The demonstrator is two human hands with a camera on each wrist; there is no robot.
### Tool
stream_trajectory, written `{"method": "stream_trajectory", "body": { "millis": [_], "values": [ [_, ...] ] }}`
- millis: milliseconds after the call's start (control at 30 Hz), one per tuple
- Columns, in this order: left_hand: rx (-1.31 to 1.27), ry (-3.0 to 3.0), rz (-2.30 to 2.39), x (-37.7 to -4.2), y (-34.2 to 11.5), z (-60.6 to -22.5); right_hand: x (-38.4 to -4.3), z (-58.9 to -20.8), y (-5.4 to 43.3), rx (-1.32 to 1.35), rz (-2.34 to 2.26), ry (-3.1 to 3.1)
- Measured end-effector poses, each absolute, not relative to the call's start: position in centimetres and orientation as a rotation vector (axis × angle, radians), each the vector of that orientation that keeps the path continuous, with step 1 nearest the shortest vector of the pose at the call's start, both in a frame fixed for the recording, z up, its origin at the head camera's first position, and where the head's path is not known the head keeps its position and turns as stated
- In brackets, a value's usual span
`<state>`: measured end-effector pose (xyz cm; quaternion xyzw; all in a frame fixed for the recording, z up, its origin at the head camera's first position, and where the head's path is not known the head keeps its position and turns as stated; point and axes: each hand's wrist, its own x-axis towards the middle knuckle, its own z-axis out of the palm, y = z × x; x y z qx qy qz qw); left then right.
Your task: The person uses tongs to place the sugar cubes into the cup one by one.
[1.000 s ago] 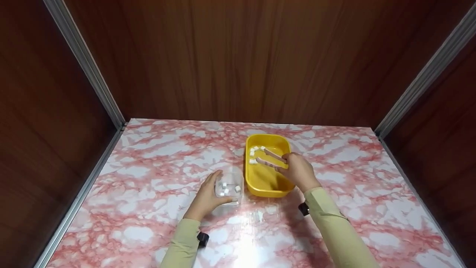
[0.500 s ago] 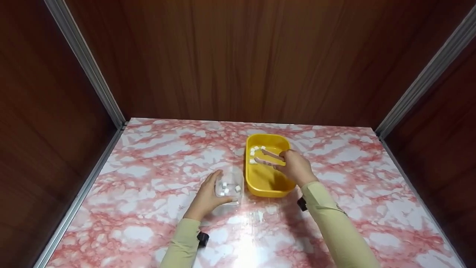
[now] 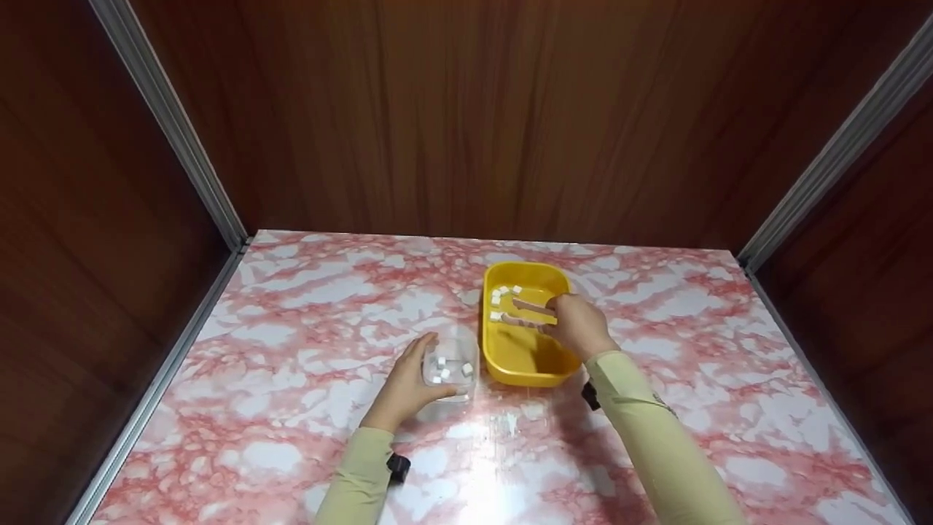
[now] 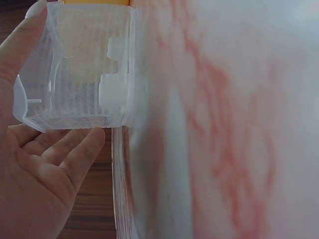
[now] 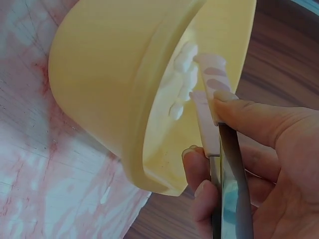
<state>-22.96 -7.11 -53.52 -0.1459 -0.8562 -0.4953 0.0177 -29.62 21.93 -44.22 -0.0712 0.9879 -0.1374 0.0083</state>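
Observation:
My left hand (image 3: pixel 402 388) grips a clear plastic container (image 3: pixel 459 341) from its left side, thumb at the near wall. Several white cubes (image 3: pixel 444 374) lie in it. To its right stands a yellow bin (image 3: pixel 528 378). My right hand (image 3: pixel 583 326) is over the bin's right rim and holds tongs (image 3: pixel 534 308) with pale pink tips. In the right wrist view the metal arms of the tongs (image 5: pixel 232 174) lie between thumb and fingers. Their tips are apart, close to several white cubes (image 3: pixel 496 316) along the bin's left side. No cube shows between the tips.
Bin and container stand side by side on a table (image 3: pixel 291 350) with a red and white marbled top. Brown wood panels (image 3: pixel 466 124) rise behind and at both sides, with grey metal strips (image 3: pixel 175 131) at the corners.
My right hand has shifted slightly left, and the tong tips have moved a little toward the near side, away from the far cubes. The left hand and container have stayed put.

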Motion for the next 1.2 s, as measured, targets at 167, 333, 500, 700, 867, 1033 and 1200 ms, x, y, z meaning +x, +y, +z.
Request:
{"method": "stream_trajectory", "body": {
  "millis": [167, 333, 500, 700, 867, 1033, 1200],
  "values": [
    [-0.452, -2.659, -1.531, -22.9, -7.1, -53.5, -29.8, -44.4, 21.8, -0.234, -0.414, 3.079],
    [-0.45, -2.669, -1.523, -23.0, -7.1, -53.6, -30.0, -44.5, 21.6, -0.26, -0.398, 3.086],
    [-0.449, -2.674, -1.515, -23.0, -7.1, -53.6, -30.1, -44.7, 21.4, -0.269, -0.405, 3.092],
    [-0.452, -2.691, -1.485, -22.9, -7.1, -53.4, -30.3, -45.0, 21.4, -0.237, -0.408, 3.091],
    [-0.451, -2.687, -1.475, -22.9, -7.1, -53.5, -30.5, -45.2, 21.4, -0.218, -0.443, 3.073],
    [-0.452, -2.675, -1.484, -23.0, -7.1, -53.6, -30.3, -45.3, 21.2, -0.215, -0.439, 3.061],
    [-0.449, -2.672, -1.496, -23.1, -7.2, -53.7, -30.1, -45.3, 20.9, -0.199, -0.42, 3.045]
  ]
}}
